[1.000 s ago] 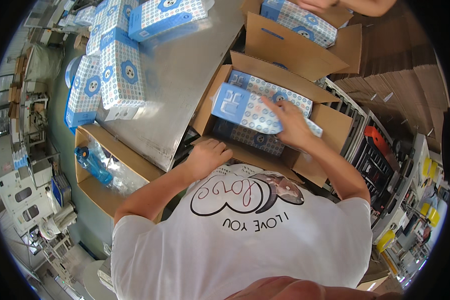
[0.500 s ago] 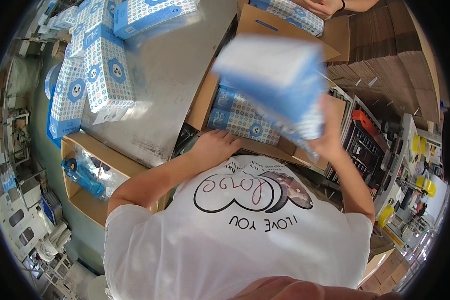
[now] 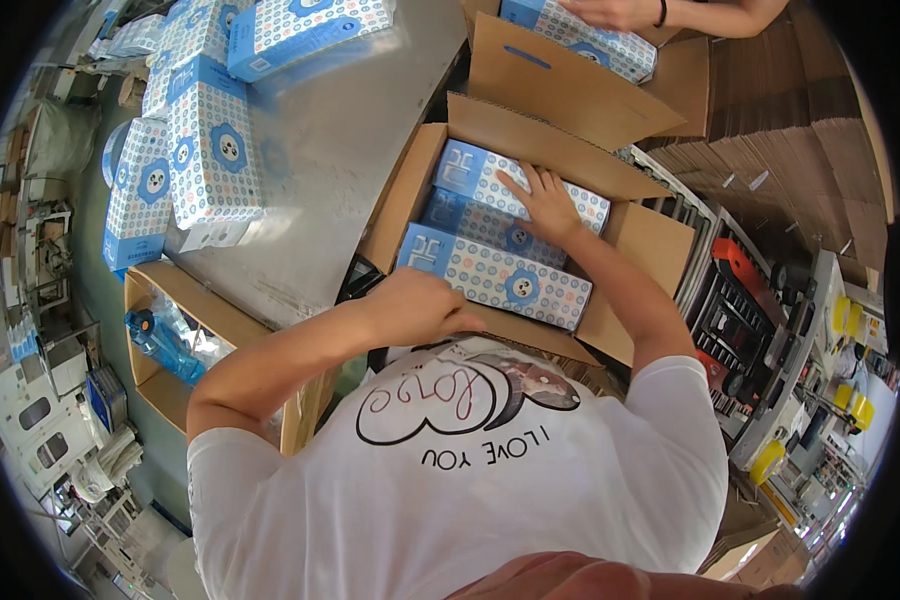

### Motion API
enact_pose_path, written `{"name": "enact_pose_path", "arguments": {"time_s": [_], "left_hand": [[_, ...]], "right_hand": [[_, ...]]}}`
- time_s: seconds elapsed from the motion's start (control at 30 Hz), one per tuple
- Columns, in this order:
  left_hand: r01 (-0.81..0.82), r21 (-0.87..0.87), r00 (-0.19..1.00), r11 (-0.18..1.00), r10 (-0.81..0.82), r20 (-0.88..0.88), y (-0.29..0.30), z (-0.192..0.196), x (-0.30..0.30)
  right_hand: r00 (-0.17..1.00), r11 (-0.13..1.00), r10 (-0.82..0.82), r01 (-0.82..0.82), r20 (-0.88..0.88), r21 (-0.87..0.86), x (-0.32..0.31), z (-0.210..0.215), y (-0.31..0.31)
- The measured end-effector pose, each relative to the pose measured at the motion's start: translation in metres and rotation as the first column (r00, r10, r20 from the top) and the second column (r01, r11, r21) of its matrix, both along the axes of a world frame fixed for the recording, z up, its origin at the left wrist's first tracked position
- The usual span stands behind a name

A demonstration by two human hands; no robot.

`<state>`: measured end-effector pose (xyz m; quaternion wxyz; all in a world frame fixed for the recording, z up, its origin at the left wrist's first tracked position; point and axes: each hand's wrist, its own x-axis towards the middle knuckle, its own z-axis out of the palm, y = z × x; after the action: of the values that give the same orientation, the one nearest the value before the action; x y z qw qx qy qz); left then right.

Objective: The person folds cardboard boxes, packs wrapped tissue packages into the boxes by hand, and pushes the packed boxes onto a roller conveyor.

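I am pressing my right hand [image 3: 548,202], fingers spread flat, onto the blue-and-white patterned rectangular packs [image 3: 500,245] lying inside the open brown cardboard carton [image 3: 642,235]. Three packs are showing in the top layer, lying side by side and touching. My left hand [image 3: 422,305] is resting loosely curled at the near edge of the carton, against the nearest pack; I cannot tell whether it is gripping anything.

Risks from this position:

1. The nearest pack is sitting close to the near wall of the carton. If I am pushing unevenly with the right hand, it could ride up over that wall or tilt out of line.
2. The soft wrapping could crease or tear under concentrated fingertip pressure.
3. The upright flaps of the carton are standing free; my right forearm could be catching the flap to the right of the packs and folding it inward over them.
4. More patterned packs [image 3: 210,150] are stacked on the grey tabletop [image 3: 340,170] left of the carton, some overhanging its edge above a smaller open box [image 3: 160,290]; jolting the tabletop could topple them.
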<state>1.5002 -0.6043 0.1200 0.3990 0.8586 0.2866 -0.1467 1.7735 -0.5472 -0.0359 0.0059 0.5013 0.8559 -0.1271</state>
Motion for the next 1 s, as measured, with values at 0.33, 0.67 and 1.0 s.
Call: {"name": "enact_pose_path", "arguments": {"time_s": [0.33, 0.67, 1.0], "left_hand": [[0.006, -0.154, 1.000, 0.988, -0.006, 0.001, -0.013, -0.012, 0.014], [-0.816, 0.372, 0.555, 0.444, 0.783, 0.283, -0.053, -0.024, -0.174], [-0.567, 0.606, -0.407, -0.558, 0.830, 0.382, -0.178, -0.134, -0.385]], "right_hand": [[0.971, 0.914, -0.047, 0.137, 0.236, -0.381, -0.020, -0.088, 0.034], [0.821, 0.926, 0.031, -0.238, -0.570, -0.293, -0.205, 0.075, 0.066], [0.545, 0.539, 0.414, -0.792, -0.729, -0.287, -0.445, 0.130, 0.011]]}}
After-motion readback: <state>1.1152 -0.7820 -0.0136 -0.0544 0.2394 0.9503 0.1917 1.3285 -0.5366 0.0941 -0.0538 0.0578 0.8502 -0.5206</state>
